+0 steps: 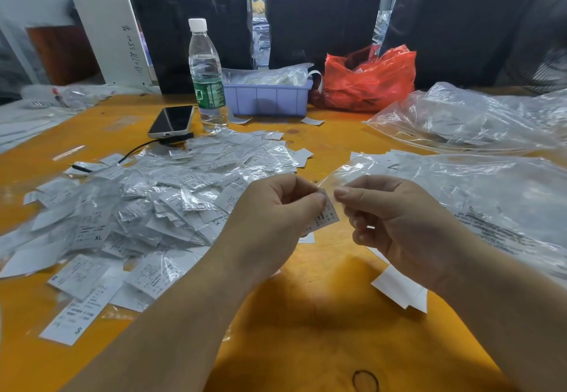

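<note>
Label (325,217) pinched at upper end by left hand (276,207), long axis slanted down toward near edge of counter (306,330). Clear sleeve (343,173) apparently pinched by right hand (389,213), just right of label.

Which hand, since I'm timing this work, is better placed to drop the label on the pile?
Probably the left hand: it pinches the label, and the pile lies on its side.

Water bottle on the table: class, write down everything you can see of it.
The water bottle is clear plastic with a white screw cap and a green label round its lower half. It stands upright on the orange table, between the phone and the lilac tray, at the far edge of the pile of bagged tags.
</note>
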